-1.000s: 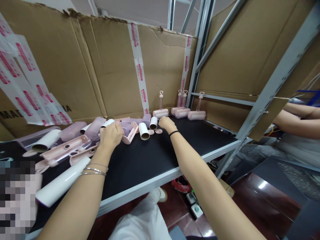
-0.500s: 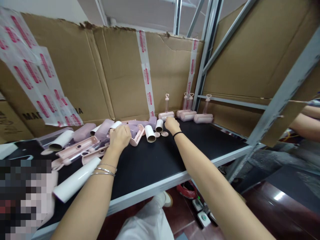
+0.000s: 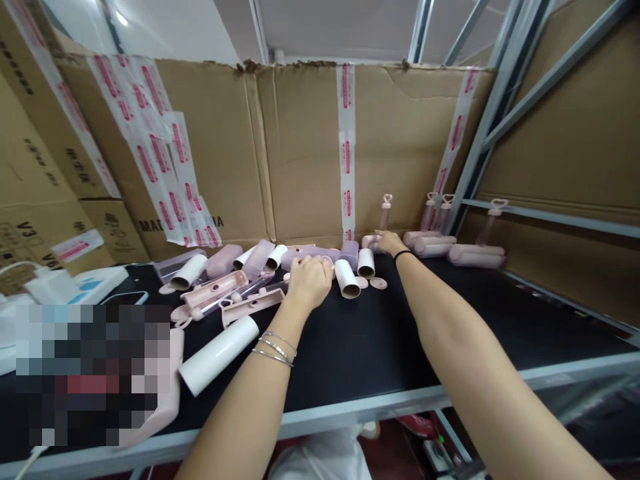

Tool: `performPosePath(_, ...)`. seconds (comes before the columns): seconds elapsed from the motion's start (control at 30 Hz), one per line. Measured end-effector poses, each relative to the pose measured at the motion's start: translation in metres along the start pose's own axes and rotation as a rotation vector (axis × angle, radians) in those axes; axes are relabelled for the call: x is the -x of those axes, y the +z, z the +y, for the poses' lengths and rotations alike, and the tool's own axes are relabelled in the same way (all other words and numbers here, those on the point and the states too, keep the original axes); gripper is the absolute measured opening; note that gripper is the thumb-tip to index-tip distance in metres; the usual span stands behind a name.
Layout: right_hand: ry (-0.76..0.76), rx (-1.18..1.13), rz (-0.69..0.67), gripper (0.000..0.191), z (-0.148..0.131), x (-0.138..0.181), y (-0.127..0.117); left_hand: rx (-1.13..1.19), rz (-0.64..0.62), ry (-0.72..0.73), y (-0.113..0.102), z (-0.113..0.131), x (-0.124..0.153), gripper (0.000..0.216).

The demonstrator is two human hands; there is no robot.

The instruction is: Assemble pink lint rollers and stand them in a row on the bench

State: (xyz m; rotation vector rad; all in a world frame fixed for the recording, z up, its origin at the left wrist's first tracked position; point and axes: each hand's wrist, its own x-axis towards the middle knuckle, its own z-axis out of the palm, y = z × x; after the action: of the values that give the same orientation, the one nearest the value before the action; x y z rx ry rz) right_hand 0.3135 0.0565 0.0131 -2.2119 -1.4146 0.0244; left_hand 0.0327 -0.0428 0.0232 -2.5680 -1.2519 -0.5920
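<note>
My left hand [image 3: 309, 280] is closed in a fist over the heap of parts, on a pink half-shell that shows only at its edge. Its fingertips are hidden. Farther right, my right hand [image 3: 392, 244] has its fingers around the right end of a pink rounded case [image 3: 371, 242] near the cardboard wall. A clear tube with a heart-shaped top [image 3: 386, 212] stands upright behind that case. Between the hands are two white cardboard-like tubes [image 3: 347, 279] and small pink discs [image 3: 379, 283].
Pink trough-shaped shells [image 3: 253, 307], purple cases [image 3: 225, 261] and a long white tube [image 3: 219, 355] lie at left. Several pink cases [image 3: 435, 246] with heart-topped tubes line the right back. A power strip [image 3: 103, 283] lies far left. A metal edge [image 3: 365, 412] borders the black shelf.
The view has swung left, bringing in more boxes and the power strip. My left hand has shifted right across the heap, over the half-shell. My right hand stays by the same pink case.
</note>
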Motion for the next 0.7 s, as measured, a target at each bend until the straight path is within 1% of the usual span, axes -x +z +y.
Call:
performPosePath(0.07,0.013,-0.01,-0.003,0.054,0.003,0.0,-0.001,0.012,0.01,-0.004,0.0,-0.001,0.0,0.033)
performPosePath(0.13,0.019,-0.019,0.007,0.051,0.004,0.004,-0.008,0.017,0.018,-0.008,0.001,-0.002,0.0,0.033)
performPosePath(0.23,0.007,-0.032,0.051,0.05,0.001,0.014,-0.029,0.017,0.022,-0.011,0.002,-0.004,0.001,0.035)
performPosePath(0.33,-0.035,-0.037,0.115,0.05,-0.012,0.03,-0.054,0.004,0.03,0.012,0.002,-0.006,0.002,0.035)
performPosePath(0.43,-0.145,-0.053,0.204,0.05,-0.03,0.056,-0.076,0.023,0.038,0.006,0.003,-0.006,0.002,0.038)
performPosePath(0.53,-0.315,-0.081,0.278,0.056,-0.049,0.094,-0.085,0.183,0.084,-0.046,0.005,-0.003,0.002,0.038)
performPosePath(0.57,-0.37,-0.091,0.273,0.059,-0.054,0.107,-0.084,0.264,0.098,-0.058,0.005,-0.002,0.001,0.043)
performPosePath(0.63,-0.478,-0.126,0.203,0.063,-0.062,0.132,-0.077,0.425,0.11,-0.07,0.008,-0.001,0.002,0.074)
performPosePath(0.67,-0.503,-0.153,0.166,0.064,-0.064,0.142,-0.072,0.49,0.109,-0.074,0.01,-0.001,0.002,0.088)
performPosePath(0.7,-0.502,-0.176,0.145,0.062,-0.066,0.15,-0.066,0.54,0.109,-0.08,0.012,-0.002,0.002,0.097)
